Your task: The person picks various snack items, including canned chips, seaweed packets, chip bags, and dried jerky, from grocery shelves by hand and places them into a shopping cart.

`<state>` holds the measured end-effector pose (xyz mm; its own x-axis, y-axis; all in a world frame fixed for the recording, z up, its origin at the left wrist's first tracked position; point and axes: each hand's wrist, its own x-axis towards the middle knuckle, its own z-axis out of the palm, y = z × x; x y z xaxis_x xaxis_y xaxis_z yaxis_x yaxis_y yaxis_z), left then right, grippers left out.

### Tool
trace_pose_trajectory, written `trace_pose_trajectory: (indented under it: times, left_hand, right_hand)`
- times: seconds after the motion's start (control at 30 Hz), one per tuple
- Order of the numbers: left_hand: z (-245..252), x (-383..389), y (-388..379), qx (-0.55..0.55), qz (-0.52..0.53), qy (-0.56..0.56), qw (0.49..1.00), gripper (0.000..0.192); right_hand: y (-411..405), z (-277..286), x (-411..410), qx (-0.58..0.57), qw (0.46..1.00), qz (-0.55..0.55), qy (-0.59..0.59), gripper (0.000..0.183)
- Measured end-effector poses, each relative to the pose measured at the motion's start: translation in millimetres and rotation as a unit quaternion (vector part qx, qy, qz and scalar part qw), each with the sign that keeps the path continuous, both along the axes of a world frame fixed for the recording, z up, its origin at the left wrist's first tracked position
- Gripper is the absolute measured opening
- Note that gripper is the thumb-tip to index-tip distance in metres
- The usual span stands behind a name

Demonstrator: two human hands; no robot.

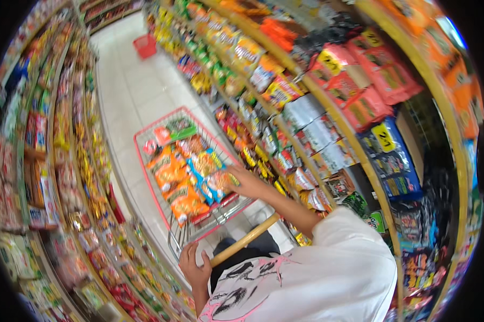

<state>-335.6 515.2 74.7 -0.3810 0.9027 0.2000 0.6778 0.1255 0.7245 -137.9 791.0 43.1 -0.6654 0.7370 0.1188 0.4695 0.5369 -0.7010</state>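
A shopping cart [138,153] with a red rim and wire basket stands before me. Inside lie orange snack bags [170,167] on the left and blue snack bags [203,165] on the right. My right hand [248,184] reaches over the cart's right side, its fingers around the edge of the nearest blue bag [217,182]. At the left end of the cart's tan handle [248,237] is my left hand [195,265], thumb apart from the fingers; whether it grips the handle is unclear. Toward the cart's front lie a green-and-red pack [181,132] and a round red-and-white item [149,147].
Shelves of packaged snacks [91,177] line the left side. On the right, shelves with yellow edges [326,104] hold bags close to my right arm. A red basket [145,46] sits on the tiled floor [119,76] farther up the aisle.
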Motion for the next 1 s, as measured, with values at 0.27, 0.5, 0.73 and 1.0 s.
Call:
trace_pose_trajectory:
  times: [0.27, 0.5, 0.73, 1.0]
  left_hand:
    - [-22, -6, 1, -0.050, -0.066, 0.013, 0.996, 0.040]
    - [-43, -12, 10, -0.025, -0.047, 0.056, 0.997, 0.037]
    - [-37, -25, 33, 0.014, -0.006, 0.066, 0.998, 0.036]
    - [-19, -37, 63, 0.022, 0.032, 0.063, 0.997, 0.030]
  right_hand:
    - [-117, 30, 88, 0.170, 0.947, -0.255, -0.099, 0.041]
    - [-106, 12, 75, 0.189, 0.909, -0.371, -0.023, 0.017]
    - [-82, 12, 60, 0.243, 0.903, -0.355, -0.003, 0.011]
    - [-58, 3, 39, 0.209, 0.913, -0.349, 0.008, 0.014]
